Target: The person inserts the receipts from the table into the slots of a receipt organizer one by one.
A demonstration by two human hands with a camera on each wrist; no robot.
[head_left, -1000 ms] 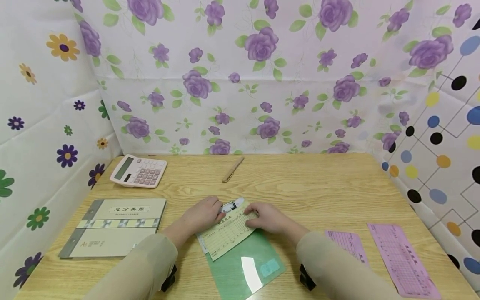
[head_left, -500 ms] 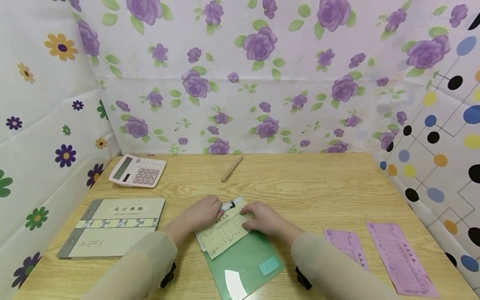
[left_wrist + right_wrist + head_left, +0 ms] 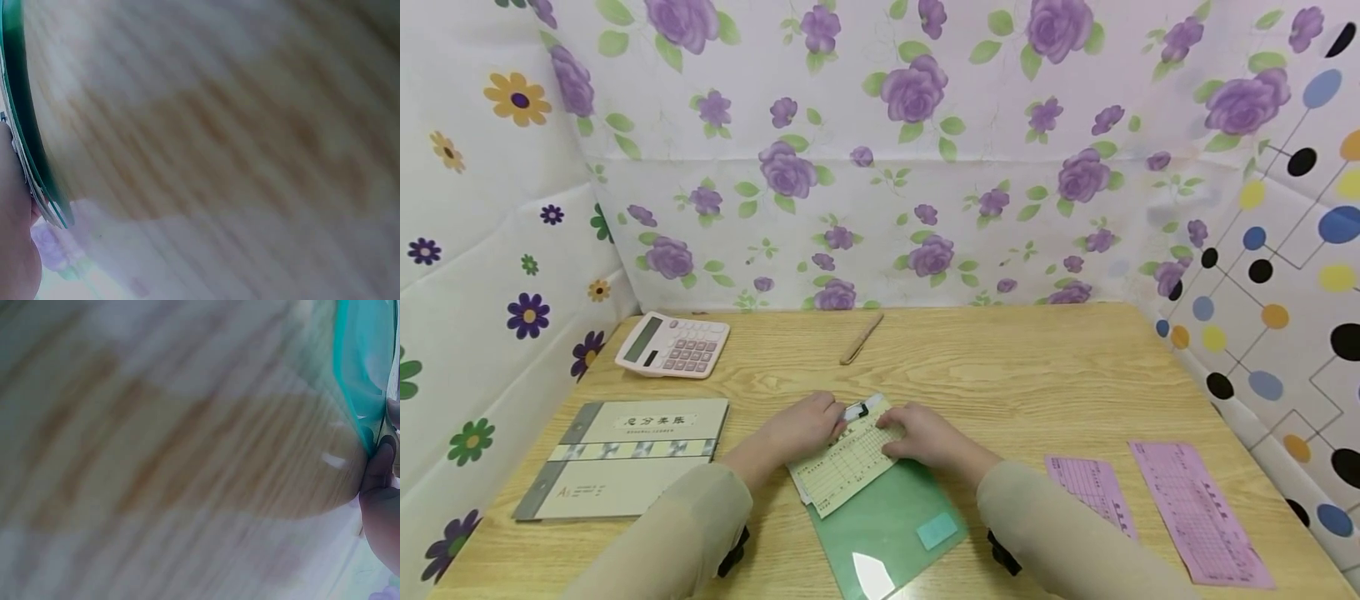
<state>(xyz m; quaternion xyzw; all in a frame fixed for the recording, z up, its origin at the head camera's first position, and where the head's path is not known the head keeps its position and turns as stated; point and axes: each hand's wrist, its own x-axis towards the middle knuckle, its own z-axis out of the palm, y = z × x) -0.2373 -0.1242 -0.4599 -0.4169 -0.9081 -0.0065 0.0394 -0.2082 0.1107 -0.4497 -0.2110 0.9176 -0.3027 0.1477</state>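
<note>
A green clip folder [image 3: 891, 521] with a pale blue label lies in the middle of the table. On its upper part is a yellow printed form [image 3: 847, 471], with a whitish sheet edge showing beneath at the left. A metal clip [image 3: 855, 412] with a black part shows at the top edge, between the hands. My left hand [image 3: 805, 427] holds the stack's upper left edge, its thumb on the form by the clip; its other fingertips are hidden. With thumb and fingers, my right hand [image 3: 928, 435] pinches the form's upper right edge. The right wrist view shows its thumb [image 3: 379, 464] at the folder's corner.
A ledger book [image 3: 632, 458] lies at the left, with a pink calculator [image 3: 676, 344] behind it. Toward the back lies a pen [image 3: 861, 339]. Two pink forms, a smaller one [image 3: 1092, 492] and a longer one [image 3: 1201, 512], lie at the right. Patterned cloth walls enclose the table.
The yellow form and folder shift very slightly to the left with the hands, partly as the head view drifts. Both hands keep nearly the same hold.
</note>
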